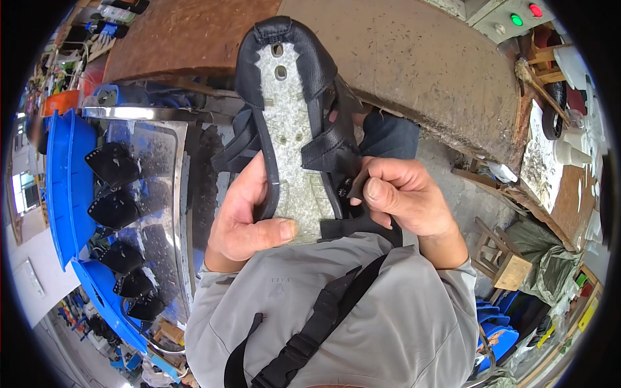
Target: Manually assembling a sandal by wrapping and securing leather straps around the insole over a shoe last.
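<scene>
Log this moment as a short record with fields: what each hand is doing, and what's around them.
Left hand: grips the heel end of a black sandal upper, grey insole facing up
Right hand: pinches a black side strap of it
Left of hands: black cut pieces in blue trays
Behind: brown workbench

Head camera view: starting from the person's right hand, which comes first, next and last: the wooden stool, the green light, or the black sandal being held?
From the right hand:
1. Black sandal, pinched in its fingers, centre.
2. Wooden stool, on the floor, lower right.
3. Green light, on the panel, top right corner.
</scene>
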`<action>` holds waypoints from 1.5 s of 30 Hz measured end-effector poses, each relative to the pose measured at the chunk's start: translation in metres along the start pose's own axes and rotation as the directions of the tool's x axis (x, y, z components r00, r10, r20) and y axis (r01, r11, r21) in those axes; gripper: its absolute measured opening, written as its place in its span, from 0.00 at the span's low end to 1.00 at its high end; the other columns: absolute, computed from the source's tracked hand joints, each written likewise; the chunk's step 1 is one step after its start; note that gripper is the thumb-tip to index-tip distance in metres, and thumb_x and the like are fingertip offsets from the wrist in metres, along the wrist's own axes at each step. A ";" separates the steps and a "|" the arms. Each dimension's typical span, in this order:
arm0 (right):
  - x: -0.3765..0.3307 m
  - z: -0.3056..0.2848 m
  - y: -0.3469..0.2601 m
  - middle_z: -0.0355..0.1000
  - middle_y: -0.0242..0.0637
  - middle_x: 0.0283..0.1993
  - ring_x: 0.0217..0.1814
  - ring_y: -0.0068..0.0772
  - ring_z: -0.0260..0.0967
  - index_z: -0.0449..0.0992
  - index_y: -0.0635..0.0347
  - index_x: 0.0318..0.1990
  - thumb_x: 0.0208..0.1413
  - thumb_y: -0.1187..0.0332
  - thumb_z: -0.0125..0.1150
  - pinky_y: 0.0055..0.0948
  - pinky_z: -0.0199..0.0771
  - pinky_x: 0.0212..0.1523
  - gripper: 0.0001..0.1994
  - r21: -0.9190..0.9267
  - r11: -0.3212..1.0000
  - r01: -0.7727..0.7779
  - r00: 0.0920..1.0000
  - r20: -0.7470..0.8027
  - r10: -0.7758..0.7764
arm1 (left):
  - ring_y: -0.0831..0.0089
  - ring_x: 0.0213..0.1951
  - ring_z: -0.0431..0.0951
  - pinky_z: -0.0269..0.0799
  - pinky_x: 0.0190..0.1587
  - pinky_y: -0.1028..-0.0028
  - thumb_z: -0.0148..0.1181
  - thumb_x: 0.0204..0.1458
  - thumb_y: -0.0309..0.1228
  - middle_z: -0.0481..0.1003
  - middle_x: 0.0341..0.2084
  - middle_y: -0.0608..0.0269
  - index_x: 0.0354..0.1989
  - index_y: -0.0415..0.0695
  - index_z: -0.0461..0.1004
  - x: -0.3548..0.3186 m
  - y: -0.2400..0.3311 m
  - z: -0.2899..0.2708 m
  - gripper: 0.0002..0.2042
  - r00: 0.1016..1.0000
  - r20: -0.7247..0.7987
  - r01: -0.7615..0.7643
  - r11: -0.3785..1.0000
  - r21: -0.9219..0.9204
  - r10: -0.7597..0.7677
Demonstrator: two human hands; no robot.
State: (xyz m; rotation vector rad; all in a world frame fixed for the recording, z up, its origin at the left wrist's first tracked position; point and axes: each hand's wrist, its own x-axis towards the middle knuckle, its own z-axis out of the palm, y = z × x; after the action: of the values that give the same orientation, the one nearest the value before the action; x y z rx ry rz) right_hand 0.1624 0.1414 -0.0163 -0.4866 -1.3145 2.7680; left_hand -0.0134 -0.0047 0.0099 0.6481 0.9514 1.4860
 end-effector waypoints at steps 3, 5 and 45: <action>0.001 0.006 -0.005 0.63 0.21 0.20 0.22 0.10 0.55 0.76 0.64 0.30 0.57 0.63 0.57 0.15 0.54 0.21 0.12 -0.050 0.997 0.054 0.998 -0.039 -0.056 | 0.66 0.59 0.60 0.51 0.61 0.71 0.58 0.39 0.25 0.59 0.58 0.51 0.63 0.29 0.45 -0.003 -0.003 -0.003 0.40 0.999 0.036 -0.015 1.000 -0.001 0.016; 0.002 0.013 -0.010 0.64 0.21 0.19 0.21 0.10 0.55 0.76 0.63 0.27 0.55 0.65 0.60 0.16 0.53 0.20 0.11 -0.231 0.965 0.125 0.984 -0.095 -0.150 | 0.66 0.60 0.59 0.50 0.61 0.70 0.58 0.40 0.25 0.59 0.58 0.51 0.63 0.29 0.45 -0.004 -0.004 -0.003 0.40 0.998 0.061 -0.015 1.000 -0.012 0.016; -0.001 0.023 -0.027 0.64 0.30 0.19 0.19 0.21 0.58 0.74 0.63 0.22 0.43 0.74 0.68 0.24 0.53 0.19 0.07 -0.634 0.705 0.318 0.928 0.058 -0.367 | 0.66 0.60 0.59 0.51 0.61 0.68 0.50 0.39 0.21 0.58 0.58 0.52 0.63 0.31 0.42 -0.001 -0.005 -0.007 0.39 0.950 0.291 -0.143 0.986 0.085 0.113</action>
State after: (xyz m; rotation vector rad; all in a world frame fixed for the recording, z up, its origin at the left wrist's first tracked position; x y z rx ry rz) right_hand 0.1539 0.1412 0.0180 -0.3023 -2.0700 1.9320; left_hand -0.0165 -0.0070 0.0020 0.9896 0.7780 1.4139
